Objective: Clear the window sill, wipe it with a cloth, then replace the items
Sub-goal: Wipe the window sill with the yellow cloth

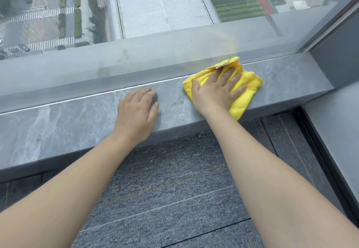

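Yellow cloth under flat right hand, on sill.

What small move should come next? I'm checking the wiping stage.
Probably slide the right hand, flat on the yellow microfibre cloth, leftward along the grey marble window sill; the cloth sits near the right end, while the left hand rests on bare stone.

The cloth was bright yellow — a small pale tag at its far edge. The window sill under it was grey marbled stone with whitish veins; the carpet below the sill was speckled blue-grey.
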Motion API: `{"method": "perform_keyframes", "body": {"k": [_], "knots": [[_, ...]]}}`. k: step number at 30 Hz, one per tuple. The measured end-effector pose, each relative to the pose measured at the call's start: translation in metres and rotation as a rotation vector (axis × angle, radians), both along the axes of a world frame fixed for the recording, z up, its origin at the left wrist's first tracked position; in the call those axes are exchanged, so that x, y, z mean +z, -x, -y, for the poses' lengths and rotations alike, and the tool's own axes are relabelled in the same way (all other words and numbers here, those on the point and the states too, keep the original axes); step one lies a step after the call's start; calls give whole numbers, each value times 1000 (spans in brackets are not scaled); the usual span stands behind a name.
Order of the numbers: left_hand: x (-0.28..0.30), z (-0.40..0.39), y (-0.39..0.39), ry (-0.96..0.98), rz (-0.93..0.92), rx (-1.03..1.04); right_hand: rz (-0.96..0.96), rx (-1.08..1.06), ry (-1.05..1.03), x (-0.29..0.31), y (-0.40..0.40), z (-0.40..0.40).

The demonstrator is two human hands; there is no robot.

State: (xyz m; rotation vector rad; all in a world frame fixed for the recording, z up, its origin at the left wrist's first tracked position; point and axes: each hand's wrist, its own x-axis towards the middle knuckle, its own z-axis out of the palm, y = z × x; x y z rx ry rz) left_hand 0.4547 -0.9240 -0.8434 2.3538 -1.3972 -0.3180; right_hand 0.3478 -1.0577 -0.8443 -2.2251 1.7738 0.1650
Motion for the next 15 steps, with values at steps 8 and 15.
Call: {"method": "perform_keyframes", "body": {"k": [8, 15], "knots": [[1, 37, 28, 40, -51, -84, 70, 552, 95, -6, 79, 7], [-3, 66, 51, 17, -36, -153, 23, 195, 79, -7, 122, 42]]}}
